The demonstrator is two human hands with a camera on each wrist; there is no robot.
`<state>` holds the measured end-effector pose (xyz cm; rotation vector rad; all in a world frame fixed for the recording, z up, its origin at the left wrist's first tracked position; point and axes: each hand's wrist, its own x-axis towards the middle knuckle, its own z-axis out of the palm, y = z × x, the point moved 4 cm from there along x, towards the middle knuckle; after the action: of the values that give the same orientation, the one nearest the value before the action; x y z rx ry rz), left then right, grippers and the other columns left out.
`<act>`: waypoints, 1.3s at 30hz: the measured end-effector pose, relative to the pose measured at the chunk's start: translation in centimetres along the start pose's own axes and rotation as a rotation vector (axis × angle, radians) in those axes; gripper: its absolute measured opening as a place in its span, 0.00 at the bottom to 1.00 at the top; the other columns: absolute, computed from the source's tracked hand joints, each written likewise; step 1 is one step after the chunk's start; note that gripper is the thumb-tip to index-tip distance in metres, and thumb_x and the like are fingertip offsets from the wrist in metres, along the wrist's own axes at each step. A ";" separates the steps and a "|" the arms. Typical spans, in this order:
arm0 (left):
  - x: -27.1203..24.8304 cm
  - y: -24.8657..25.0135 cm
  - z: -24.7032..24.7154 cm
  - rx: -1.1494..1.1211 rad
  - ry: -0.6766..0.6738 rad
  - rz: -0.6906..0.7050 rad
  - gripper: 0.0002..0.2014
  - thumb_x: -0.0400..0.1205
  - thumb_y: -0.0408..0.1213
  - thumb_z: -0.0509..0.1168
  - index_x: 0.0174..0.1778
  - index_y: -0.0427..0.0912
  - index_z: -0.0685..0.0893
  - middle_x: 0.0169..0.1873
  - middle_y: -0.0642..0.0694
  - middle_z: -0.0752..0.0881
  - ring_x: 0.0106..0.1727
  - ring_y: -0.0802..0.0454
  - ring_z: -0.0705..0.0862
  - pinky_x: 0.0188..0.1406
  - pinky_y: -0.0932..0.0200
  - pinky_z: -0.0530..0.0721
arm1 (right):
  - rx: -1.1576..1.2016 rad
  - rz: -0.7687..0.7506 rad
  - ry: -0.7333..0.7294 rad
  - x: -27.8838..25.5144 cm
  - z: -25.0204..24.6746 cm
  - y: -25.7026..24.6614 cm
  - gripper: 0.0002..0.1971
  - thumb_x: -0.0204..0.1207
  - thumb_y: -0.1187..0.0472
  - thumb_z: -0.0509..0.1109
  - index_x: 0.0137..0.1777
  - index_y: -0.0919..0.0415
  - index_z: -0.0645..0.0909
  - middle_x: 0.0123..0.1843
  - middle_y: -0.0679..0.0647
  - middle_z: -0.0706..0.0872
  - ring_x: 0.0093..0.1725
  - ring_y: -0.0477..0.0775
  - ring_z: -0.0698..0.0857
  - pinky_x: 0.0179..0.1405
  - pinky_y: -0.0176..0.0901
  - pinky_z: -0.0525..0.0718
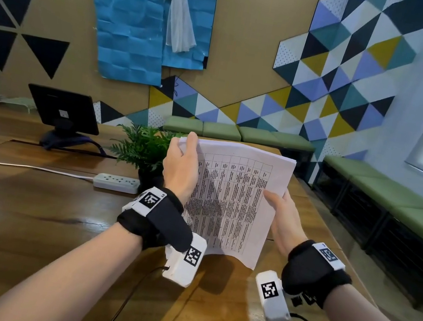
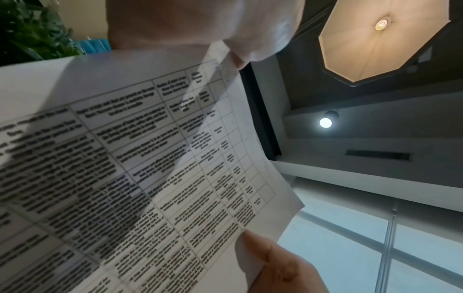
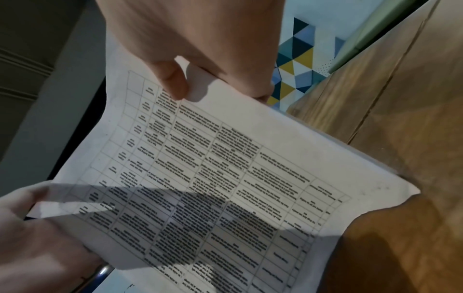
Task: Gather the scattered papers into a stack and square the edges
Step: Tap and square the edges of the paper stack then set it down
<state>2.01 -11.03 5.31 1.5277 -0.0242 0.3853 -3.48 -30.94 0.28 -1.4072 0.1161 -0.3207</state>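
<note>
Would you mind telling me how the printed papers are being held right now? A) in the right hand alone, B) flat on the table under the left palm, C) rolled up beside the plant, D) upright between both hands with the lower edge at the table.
D: the papers stand upright, the left hand gripping one side, the right hand the other, above the table.

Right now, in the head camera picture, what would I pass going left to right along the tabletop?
Tablet on its stand → white power strip → potted plant → left hand → stack of papers → right hand.
</note>
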 end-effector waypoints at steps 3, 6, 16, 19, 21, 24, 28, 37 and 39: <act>-0.6 -0.2 -0.5 -0.007 -0.039 0.095 0.24 0.81 0.61 0.56 0.55 0.43 0.72 0.45 0.50 0.83 0.46 0.50 0.82 0.46 0.54 0.78 | -0.069 0.011 0.015 0.1 -0.2 0.4 0.14 0.81 0.67 0.57 0.62 0.52 0.72 0.56 0.50 0.84 0.55 0.48 0.83 0.48 0.45 0.79; -1.8 -2.1 -1.4 0.095 -0.116 0.175 0.18 0.80 0.53 0.65 0.56 0.48 0.68 0.42 0.58 0.82 0.42 0.60 0.82 0.43 0.60 0.79 | -0.184 0.056 0.032 0.0 -0.8 1.6 0.17 0.78 0.73 0.53 0.60 0.55 0.70 0.58 0.53 0.82 0.55 0.52 0.80 0.53 0.48 0.77; -3.0 -10.5 -2.1 0.247 -0.362 -0.048 0.12 0.85 0.32 0.53 0.59 0.55 0.68 0.54 0.53 0.81 0.59 0.50 0.78 0.56 0.57 0.72 | -0.466 0.123 -0.051 -1.2 -1.6 7.1 0.20 0.83 0.72 0.51 0.74 0.62 0.62 0.73 0.54 0.74 0.70 0.49 0.73 0.73 0.44 0.68; -2.9 -9.9 -2.4 0.274 -0.340 -0.019 0.12 0.86 0.31 0.53 0.62 0.50 0.70 0.57 0.51 0.81 0.58 0.49 0.79 0.56 0.59 0.73 | -0.486 0.117 -0.031 -1.2 -1.6 6.9 0.18 0.84 0.69 0.52 0.73 0.61 0.65 0.70 0.54 0.77 0.67 0.48 0.74 0.72 0.46 0.70; -2.2 -10.3 -2.5 0.265 -0.325 -0.082 0.14 0.85 0.30 0.53 0.66 0.45 0.71 0.57 0.50 0.81 0.58 0.48 0.80 0.57 0.58 0.76 | -0.473 0.145 -0.049 -1.3 -1.7 6.4 0.17 0.84 0.69 0.51 0.71 0.60 0.66 0.67 0.52 0.78 0.65 0.51 0.76 0.69 0.48 0.73; -1.0 -13.6 -2.0 0.298 -0.436 -0.290 0.19 0.81 0.38 0.60 0.68 0.43 0.72 0.61 0.48 0.83 0.61 0.46 0.83 0.66 0.45 0.81 | -0.519 0.256 -0.058 -1.8 -2.1 6.5 0.14 0.81 0.69 0.51 0.64 0.57 0.66 0.62 0.52 0.77 0.65 0.55 0.77 0.68 0.54 0.76; 2.7 -25.3 -0.8 0.435 -0.502 -0.518 0.24 0.77 0.40 0.57 0.70 0.40 0.75 0.62 0.43 0.85 0.59 0.42 0.86 0.63 0.41 0.84 | -0.684 0.480 -0.073 -1.6 -4.4 11.0 0.19 0.74 0.64 0.54 0.66 0.65 0.68 0.65 0.59 0.78 0.62 0.61 0.79 0.66 0.57 0.77; -4.3 -16.3 -2.4 0.593 -0.642 -0.640 0.18 0.81 0.31 0.57 0.66 0.34 0.80 0.62 0.38 0.85 0.53 0.44 0.81 0.48 0.53 0.83 | -0.928 0.620 -0.114 -3.2 -4.5 11.3 0.13 0.78 0.68 0.54 0.59 0.71 0.72 0.54 0.63 0.85 0.50 0.60 0.84 0.35 0.41 0.78; -4.2 -15.1 -2.9 0.612 -0.617 -0.658 0.20 0.82 0.34 0.59 0.71 0.35 0.74 0.64 0.41 0.80 0.60 0.44 0.79 0.56 0.51 0.82 | -1.003 0.630 -0.098 -3.3 -4.8 10.9 0.20 0.77 0.63 0.57 0.68 0.69 0.68 0.63 0.63 0.82 0.59 0.61 0.83 0.41 0.43 0.79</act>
<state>1.33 -9.11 -10.52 2.0906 0.1216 -0.6686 -6.30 -33.10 -11.53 -2.2613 0.6948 0.4006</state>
